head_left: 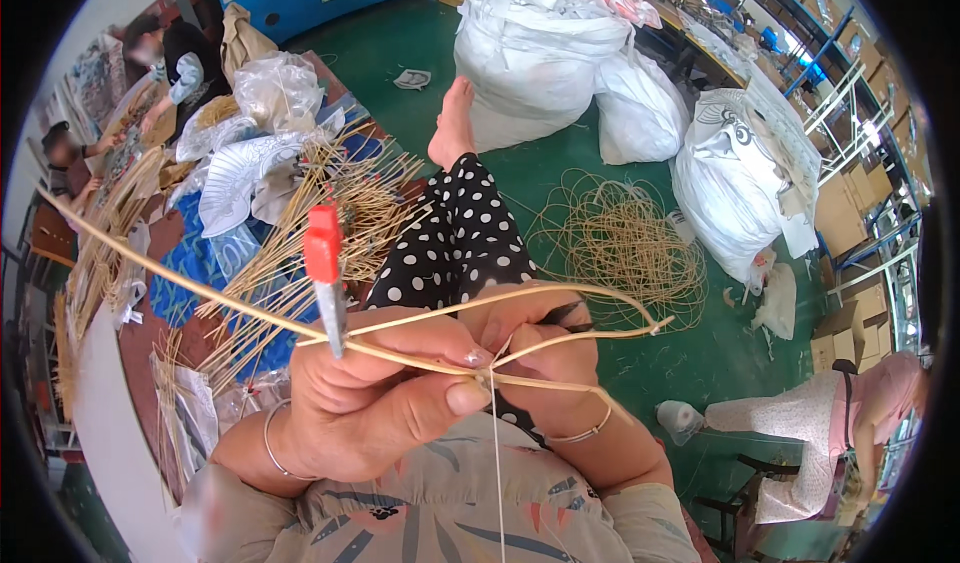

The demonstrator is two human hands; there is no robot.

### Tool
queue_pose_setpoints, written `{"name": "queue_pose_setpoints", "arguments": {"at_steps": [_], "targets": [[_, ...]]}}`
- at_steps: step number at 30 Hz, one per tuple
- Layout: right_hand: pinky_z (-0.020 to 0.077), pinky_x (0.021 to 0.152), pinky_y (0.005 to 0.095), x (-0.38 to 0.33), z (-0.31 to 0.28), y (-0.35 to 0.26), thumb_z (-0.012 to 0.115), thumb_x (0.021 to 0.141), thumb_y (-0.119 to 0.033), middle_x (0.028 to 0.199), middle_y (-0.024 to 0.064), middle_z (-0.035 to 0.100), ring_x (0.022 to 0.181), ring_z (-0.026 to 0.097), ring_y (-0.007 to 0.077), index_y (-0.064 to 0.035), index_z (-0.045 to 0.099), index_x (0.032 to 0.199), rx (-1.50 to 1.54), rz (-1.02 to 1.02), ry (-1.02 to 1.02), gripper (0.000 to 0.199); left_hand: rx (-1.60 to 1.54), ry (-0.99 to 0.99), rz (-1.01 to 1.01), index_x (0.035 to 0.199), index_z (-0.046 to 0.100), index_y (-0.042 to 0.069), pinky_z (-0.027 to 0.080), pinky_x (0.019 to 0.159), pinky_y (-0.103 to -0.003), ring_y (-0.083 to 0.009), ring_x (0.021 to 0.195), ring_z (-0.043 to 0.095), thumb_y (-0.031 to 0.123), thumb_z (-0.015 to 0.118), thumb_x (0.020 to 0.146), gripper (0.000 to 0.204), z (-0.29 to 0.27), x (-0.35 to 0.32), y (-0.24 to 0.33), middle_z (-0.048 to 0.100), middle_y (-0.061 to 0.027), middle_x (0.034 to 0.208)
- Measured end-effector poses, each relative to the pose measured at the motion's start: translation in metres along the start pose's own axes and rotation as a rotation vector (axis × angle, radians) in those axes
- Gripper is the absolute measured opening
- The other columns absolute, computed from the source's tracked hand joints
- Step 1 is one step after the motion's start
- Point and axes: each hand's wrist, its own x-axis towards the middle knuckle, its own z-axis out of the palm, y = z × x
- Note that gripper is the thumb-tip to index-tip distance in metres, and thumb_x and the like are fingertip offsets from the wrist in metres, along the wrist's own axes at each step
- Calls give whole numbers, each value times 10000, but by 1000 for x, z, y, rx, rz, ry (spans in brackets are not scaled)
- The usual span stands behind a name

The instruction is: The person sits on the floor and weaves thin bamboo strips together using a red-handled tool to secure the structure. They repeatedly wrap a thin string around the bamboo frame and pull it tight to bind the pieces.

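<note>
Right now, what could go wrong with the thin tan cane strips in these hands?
The thin white thread at the crossing could loosen if the left hand slips. The red-and-silver tool by that hand, if sharp, might nick skin. The longest tan strip, its free end jutting far left, might snag.

The worker before us wears a loose, short-sleeved top [420,513] of pale greyish cloth, printed with dark, slender leaves and small red motifs, and black trousers [462,225] with round white dots. A slim metallic bangle encircles each wrist, behind the left hand [370,393] and the right hand [545,363]; the visible foot [455,123] is bare.
</note>
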Motion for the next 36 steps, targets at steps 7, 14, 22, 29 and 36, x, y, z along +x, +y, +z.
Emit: {"name": "queue_pose_setpoints", "arguments": {"at_steps": [7, 14, 22, 29, 36], "targets": [[423, 573, 249, -23, 9, 14, 499, 809, -41, 785, 112, 565, 672, 528, 145, 41, 579, 866, -635, -223, 82, 128, 265, -57, 175, 960, 546, -34, 470, 607, -268, -193, 699, 600, -12, 586, 764, 201, -6, 1, 1, 601, -139, 814], [429, 578, 304, -25, 9, -1, 563, 777, -44, 816, 121, 569, 655, 539, 222, -10, 545, 936, -1006, -476, 38, 163, 548, -7, 258, 925, 567, 10, 433, 464, -276, -223, 585, 583, -16, 596, 734, 194, -4, 4, 4, 590, -93, 732], [426, 545, 298, -25, 29, -30, 603, 737, -21, 769, 87, 577, 604, 539, 237, -20, 534, 927, -970, -276, 66, 201, 724, -48, 419, 932, 560, 33, 420, 421, -279, -220, 525, 555, -18, 623, 669, 275, -4, 9, -18, 590, -83, 743], [424, 486, 261, -16, 45, -51, 617, 726, -42, 723, 93, 575, 524, 539, 164, 30, 494, 1096, -1019, 21, 55, 396, 697, -122, 320, 971, 559, 42, 431, 438, -293, -211, 522, 558, 7, 641, 659, 324, -9, -3, -25, 592, -76, 745], [365, 418, 218, -28, -1, -87, 658, 650, -104, 626, 56, 568, 454, 495, 118, 43, 518, 1063, -915, -103, -247, 461, 275, -109, 56, 946, 560, 0, 434, 529, -242, -148, 611, 563, -20, 587, 752, 198, -9, -5, -15, 588, -67, 747]]}}
